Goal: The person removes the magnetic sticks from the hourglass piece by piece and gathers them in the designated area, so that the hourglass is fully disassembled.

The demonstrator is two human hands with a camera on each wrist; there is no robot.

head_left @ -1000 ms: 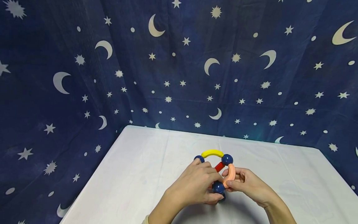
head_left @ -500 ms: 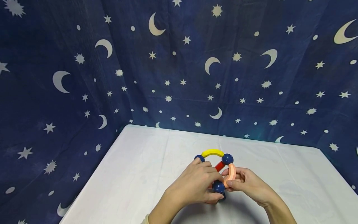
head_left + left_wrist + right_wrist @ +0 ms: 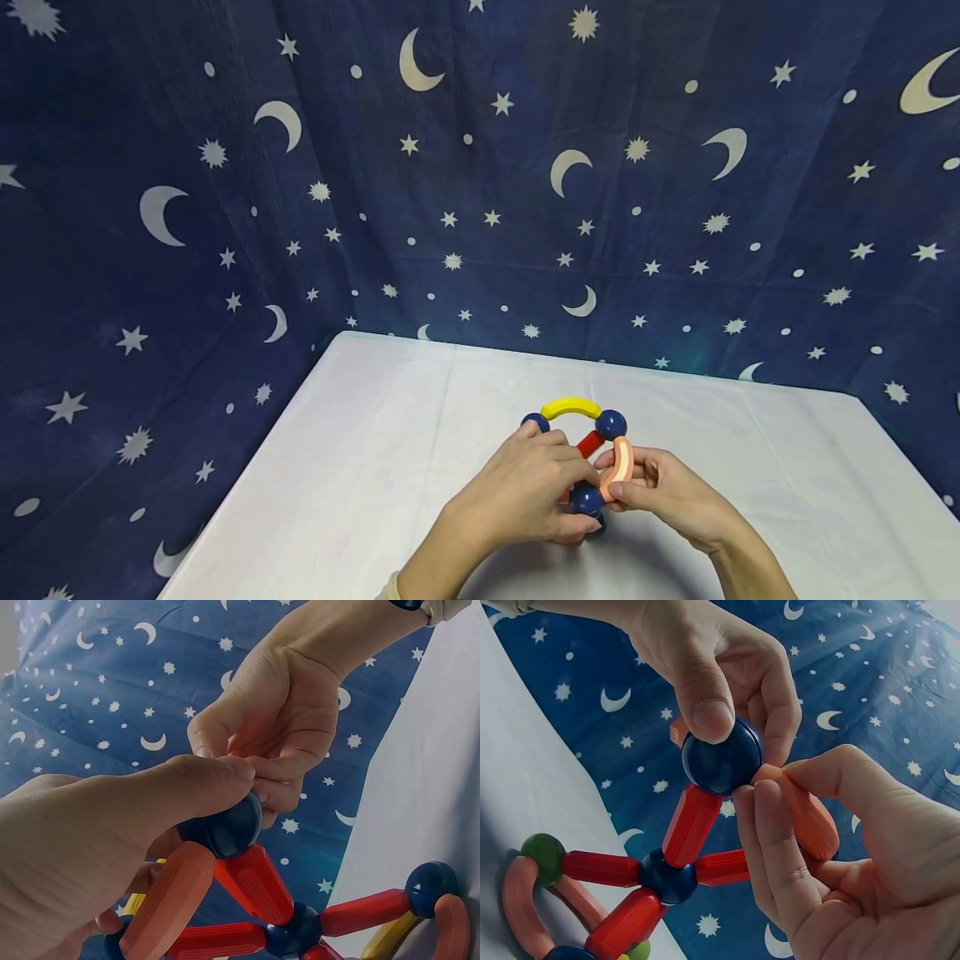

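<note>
A toy frame of magnetic balls and sticks is held between both hands above the table. My left hand (image 3: 517, 487) grips a dark blue ball (image 3: 587, 500) at its near corner, the thumb pressing on it in the right wrist view. My right hand (image 3: 675, 492) pinches a peach curved magnetic stick (image 3: 622, 458) between thumb and fingers. One end of that stick meets the gripped ball, the other a second blue ball (image 3: 611, 425). A yellow curved stick (image 3: 572, 407) arches along the far side. Red straight sticks (image 3: 691, 825) join at a central blue ball (image 3: 669, 876). My left hand hides part of the frame.
Under the hands lies a white-covered table (image 3: 360, 450). A dark blue curtain (image 3: 480, 192) with moons and stars hangs behind and to the left. Lower in the frame, a green ball (image 3: 543, 859) shows in the right wrist view.
The peach curved stick has turned slightly in my right hand's fingers, showing a paler strip on its face. Both hands otherwise stay in place; the head view has tilted a little.
</note>
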